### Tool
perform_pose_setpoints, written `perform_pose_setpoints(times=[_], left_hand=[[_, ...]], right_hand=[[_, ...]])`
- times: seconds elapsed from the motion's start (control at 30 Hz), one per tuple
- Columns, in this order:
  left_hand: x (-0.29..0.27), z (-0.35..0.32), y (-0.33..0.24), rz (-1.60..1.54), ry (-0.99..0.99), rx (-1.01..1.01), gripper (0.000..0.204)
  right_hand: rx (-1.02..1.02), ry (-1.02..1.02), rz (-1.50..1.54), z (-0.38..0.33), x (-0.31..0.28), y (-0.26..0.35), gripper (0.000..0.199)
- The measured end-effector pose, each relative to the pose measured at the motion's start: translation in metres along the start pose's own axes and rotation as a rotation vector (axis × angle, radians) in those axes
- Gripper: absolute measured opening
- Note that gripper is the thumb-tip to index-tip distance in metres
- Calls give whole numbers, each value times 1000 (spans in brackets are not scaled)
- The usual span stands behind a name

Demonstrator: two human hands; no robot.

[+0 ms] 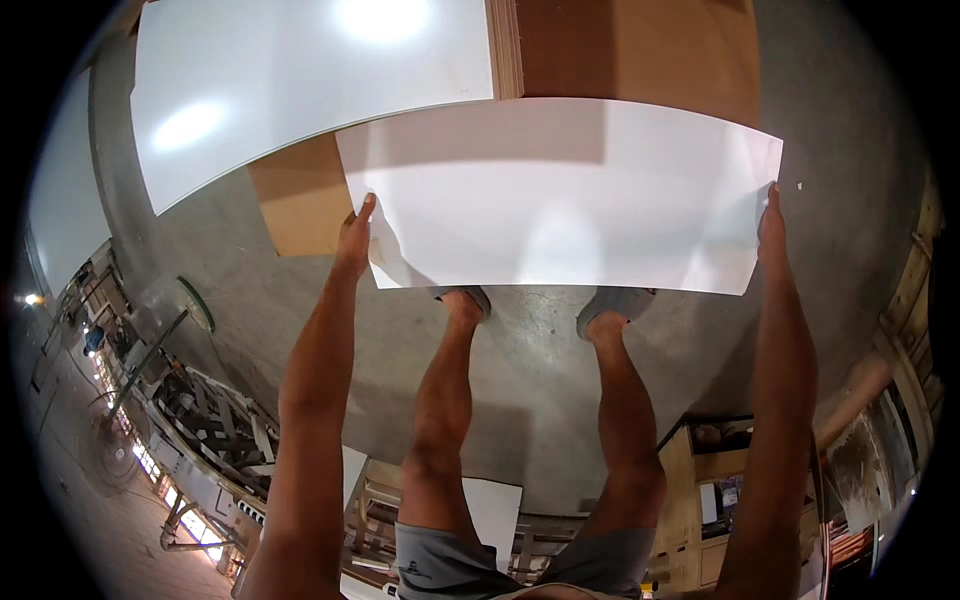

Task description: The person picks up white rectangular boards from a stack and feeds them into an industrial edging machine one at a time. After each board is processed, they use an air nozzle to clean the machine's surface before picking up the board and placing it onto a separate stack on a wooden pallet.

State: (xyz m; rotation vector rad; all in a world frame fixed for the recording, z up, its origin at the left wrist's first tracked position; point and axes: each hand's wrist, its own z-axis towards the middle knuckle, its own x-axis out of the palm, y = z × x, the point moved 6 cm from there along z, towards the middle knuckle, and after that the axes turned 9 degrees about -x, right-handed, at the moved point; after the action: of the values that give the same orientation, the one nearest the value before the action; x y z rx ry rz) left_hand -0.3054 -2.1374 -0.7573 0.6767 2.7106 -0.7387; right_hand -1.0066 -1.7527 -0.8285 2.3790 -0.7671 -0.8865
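A wide white panel (480, 215) spans the space in front of my legs, held by its two short ends. My left hand (357, 235) is closed on the left end, with the thumb lying over the top face. At the opposite end my right hand (771, 225) grips the edge, its fingers mostly hidden beneath the panel. The far long edge of the panel meets or overlaps a stack of boards; whether it rests on them I cannot tell. Brown board (295, 200) shows beneath it near my left hand.
Beyond the panel lie a large white sheet (300, 85) and a brown board (640, 50). A pedestal fan (112, 440) stands at the left on the concrete floor (540, 430). Behind me are a wooden cabinet (680, 500) and wooden racks (215, 420). Timber (915, 270) lines the right side.
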Motion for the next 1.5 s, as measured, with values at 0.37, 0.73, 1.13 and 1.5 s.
perform_pose_setpoints(times=[0.37,0.73,1.13,1.5], left_hand=[[4,-33,105,-56,-382,-362,106],[120,-133,27,-1142,-46,-464,90],[116,-75,97,-1240,12,-470,83],[-23,-186,144,284,249,-440,102]], right_hand=[[-104,-135,-198,24,-67,-1,73],[605,-51,1015,-236,124,-73,77],[593,-258,927,-201,129,-99,78],[458,111,328,-307,27,-75,107]])
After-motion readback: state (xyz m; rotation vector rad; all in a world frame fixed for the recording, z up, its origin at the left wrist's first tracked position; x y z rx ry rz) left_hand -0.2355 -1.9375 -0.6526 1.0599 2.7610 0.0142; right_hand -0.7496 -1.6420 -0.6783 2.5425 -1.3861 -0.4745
